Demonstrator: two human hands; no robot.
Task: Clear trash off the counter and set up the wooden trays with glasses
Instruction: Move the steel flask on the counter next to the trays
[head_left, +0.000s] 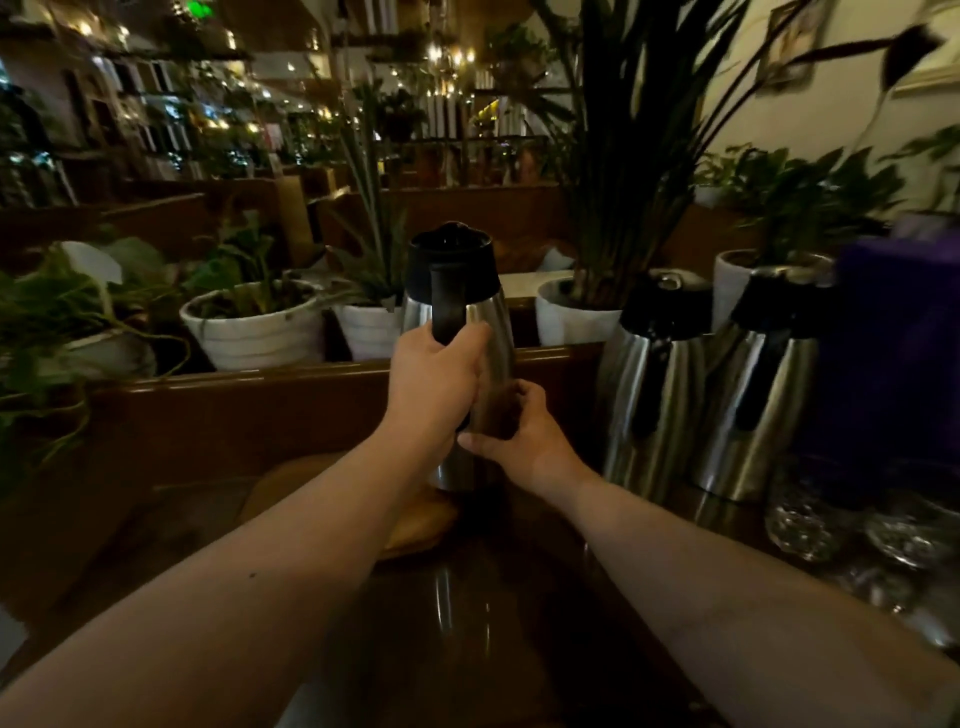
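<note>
A steel thermal jug (493, 322) with a black lid and black handle stands upright at the centre of the dark wooden counter (467, 623). My left hand (434, 382) is wrapped around its handle. My right hand (511, 434) grips the lower side of its body. The jug's base rests on or just over a round wooden tray (415, 525). Clear glasses (810, 519) stand on the counter at the right.
Two more steel jugs (654, 384) (753, 395) stand to the right, next to a purple box (893, 353). White pots with green plants (254, 327) line the ledge behind the counter. A dim dining room with lights lies beyond.
</note>
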